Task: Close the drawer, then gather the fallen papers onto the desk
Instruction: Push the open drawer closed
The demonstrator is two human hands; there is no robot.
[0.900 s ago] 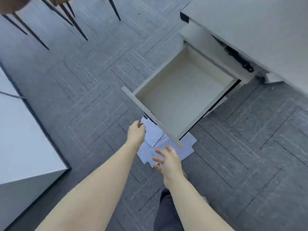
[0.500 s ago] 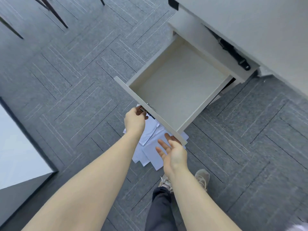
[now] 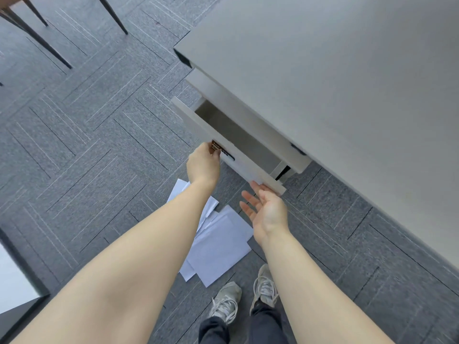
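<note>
The grey drawer [image 3: 238, 155] sticks out a short way from under the grey desk [image 3: 335, 83], its inside bare. My left hand [image 3: 203, 165] presses on the drawer front beside its dark handle, fingers curled against it. My right hand [image 3: 265, 209] is flat and open, fingertips touching the lower right end of the drawer front. Several white papers [image 3: 216, 242] lie scattered on the carpet below my hands, partly hidden by my left forearm.
Grey herringbone carpet covers the floor. Dark chair legs [image 3: 37, 38] stand at the top left. A white furniture corner [image 3: 15, 281] juts in at the lower left. My two grey sneakers [image 3: 248, 296] stand just below the papers.
The drawer has slid most of the way under the desk. Both hands moved up and right with its front. More of the papers shows on the floor.
</note>
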